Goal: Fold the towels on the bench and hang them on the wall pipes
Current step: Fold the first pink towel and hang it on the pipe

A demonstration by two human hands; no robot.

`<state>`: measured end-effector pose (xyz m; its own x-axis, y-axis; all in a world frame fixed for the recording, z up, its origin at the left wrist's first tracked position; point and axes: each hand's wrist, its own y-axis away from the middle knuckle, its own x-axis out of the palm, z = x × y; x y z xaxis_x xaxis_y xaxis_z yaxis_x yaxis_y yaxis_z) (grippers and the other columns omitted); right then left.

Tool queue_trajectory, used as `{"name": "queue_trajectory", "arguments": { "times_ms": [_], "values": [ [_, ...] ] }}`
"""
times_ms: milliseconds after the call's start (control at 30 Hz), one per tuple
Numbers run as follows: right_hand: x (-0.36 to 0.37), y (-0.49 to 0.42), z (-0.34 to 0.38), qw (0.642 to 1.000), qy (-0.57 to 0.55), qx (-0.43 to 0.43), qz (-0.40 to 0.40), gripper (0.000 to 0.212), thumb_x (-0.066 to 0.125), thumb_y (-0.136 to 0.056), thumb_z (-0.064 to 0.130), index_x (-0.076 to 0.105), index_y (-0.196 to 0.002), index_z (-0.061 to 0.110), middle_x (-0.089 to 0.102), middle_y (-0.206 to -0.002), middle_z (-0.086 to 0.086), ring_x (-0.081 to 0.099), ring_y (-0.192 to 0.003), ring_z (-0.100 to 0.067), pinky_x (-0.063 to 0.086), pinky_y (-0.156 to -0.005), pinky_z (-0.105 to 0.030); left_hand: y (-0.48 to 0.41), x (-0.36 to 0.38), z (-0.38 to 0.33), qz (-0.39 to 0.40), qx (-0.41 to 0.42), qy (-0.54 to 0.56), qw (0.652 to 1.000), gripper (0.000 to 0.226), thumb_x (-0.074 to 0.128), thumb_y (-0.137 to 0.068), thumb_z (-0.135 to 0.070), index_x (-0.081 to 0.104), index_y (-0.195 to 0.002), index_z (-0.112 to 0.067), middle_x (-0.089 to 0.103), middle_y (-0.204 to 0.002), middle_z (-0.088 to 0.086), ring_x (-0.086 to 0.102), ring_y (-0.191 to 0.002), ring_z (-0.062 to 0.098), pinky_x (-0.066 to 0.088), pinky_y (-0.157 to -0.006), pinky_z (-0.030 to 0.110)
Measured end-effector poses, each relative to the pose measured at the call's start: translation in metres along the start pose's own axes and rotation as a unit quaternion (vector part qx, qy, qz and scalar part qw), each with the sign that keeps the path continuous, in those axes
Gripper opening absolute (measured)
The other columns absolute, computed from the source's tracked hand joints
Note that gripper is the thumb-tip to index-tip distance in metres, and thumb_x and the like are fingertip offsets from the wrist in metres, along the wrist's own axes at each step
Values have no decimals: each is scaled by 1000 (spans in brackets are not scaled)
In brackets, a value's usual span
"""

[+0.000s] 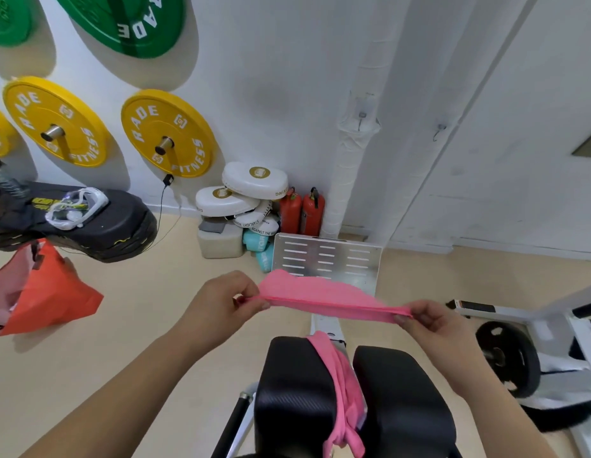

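Two hands hold one pink towel [323, 297] up in the air, stretched flat between them. The left hand [221, 304] pinches one end with its fingers, and the right hand [431, 320] pinches the other end. Just below, a second pink towel [340, 391] lies bunched in the gap between the two black pads of the bench [297, 385]; its lower end runs off the bottom edge. Behind the held towel stands a silver metal plate [330, 256] with slots, partly covered by it. On the floor to the left sits an open orange bag [46, 292]; what is inside is too hard to make out. White wrapped wall pipes [350, 153] go up the wall, with small hooks on them. Beside them stand two red fire extinguishers [302, 211].
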<state>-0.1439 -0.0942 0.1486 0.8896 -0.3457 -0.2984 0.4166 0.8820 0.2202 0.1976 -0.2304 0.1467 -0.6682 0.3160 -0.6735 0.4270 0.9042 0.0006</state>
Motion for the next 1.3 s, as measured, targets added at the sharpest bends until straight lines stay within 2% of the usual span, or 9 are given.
{"name": "queue_trajectory", "arguments": {
  "times_ms": [133, 267, 433, 600, 767, 833, 933, 1033, 1300],
  "values": [
    [22, 24, -69, 994, 48, 92, 45, 13, 69, -91, -4, 74, -93, 8, 80, -85, -3, 75, -91, -22, 52, -78, -21, 47, 39, 42, 90, -42, -36, 994, 35, 72, -86, -9, 60, -73, -40, 68, -79, -11, 63, -76, 8, 55, -74, 32],
    [42, 62, -109, 972, 115, 170, 114, 8, 71, -89, 1, 73, -86, 8, 77, -79, -4, 72, -86, -26, 56, -82, -33, 104, 68, 77, 143, -117, -27, 982, 31, 63, -90, -9, 62, -73, -35, 68, -79, -9, 62, -75, 10, 55, -75, 32],
    [45, 107, -122, 949, 102, 266, 136, 5, 73, -80, -7, 70, -79, -4, 67, -69, -8, 61, -65, -17, 52, -61, -25, 156, 74, 89, 149, -128, 10, 980, 29, 59, -94, -8, 69, -83, -33, 71, -84, -17, 66, -81, 6, 55, -78, 25],
    [42, 132, -129, 955, 127, 242, 119, 7, 69, -58, 17, 65, -60, 12, 63, -65, -10, 58, -71, -23, 52, -75, -47, 182, 71, 89, 183, -149, 49, 971, 26, 61, -90, -6, 71, -83, -29, 73, -83, -11, 68, -83, 8, 53, -77, 18],
    [44, 133, -146, 967, 112, 208, 99, 8, 66, -87, 7, 70, -82, 12, 71, -80, -20, 70, -89, -41, 60, -89, -55, 173, 78, 87, 165, -188, 89, 964, 18, 63, -85, -4, 71, -80, -19, 72, -79, 0, 66, -77, 12, 53, -76, 28],
    [47, 119, -149, 970, 81, 215, 79, 7, 62, -94, 6, 68, -90, 9, 68, -89, -25, 70, -91, -45, 65, -76, -48, 154, 84, 85, 143, -207, 105, 962, 19, 59, -87, -5, 71, -82, -19, 72, -82, 0, 65, -77, 11, 53, -75, 28],
    [52, 84, -148, 974, 95, 201, 53, 5, 60, -99, 9, 64, -96, 10, 70, -91, -16, 69, -88, -30, 58, -67, -28, 117, 97, 84, 94, -218, 101, 966, 26, 52, -92, -7, 69, -87, -26, 72, -87, -7, 65, -83, 12, 53, -76, 28],
    [57, 46, -152, 976, 100, 183, 68, 5, 60, -98, 11, 63, -95, 14, 71, -90, -10, 67, -88, -27, 52, -75, -34, 86, 116, 89, 69, -253, 76, 962, 24, 52, -95, -9, 66, -90, -28, 70, -89, -9, 64, -83, 11, 50, -72, 24],
    [71, -35, -179, 953, 162, 224, 126, 10, 57, -96, 20, 63, -92, 13, 70, -85, -11, 59, -70, -16, 49, -65, -32, 31, 156, 119, 37, -368, 36, 928, 12, 56, -96, -11, 66, -96, -18, 68, -91, -5, 63, -92, 20, 46, -78, 29]
  ]
}}
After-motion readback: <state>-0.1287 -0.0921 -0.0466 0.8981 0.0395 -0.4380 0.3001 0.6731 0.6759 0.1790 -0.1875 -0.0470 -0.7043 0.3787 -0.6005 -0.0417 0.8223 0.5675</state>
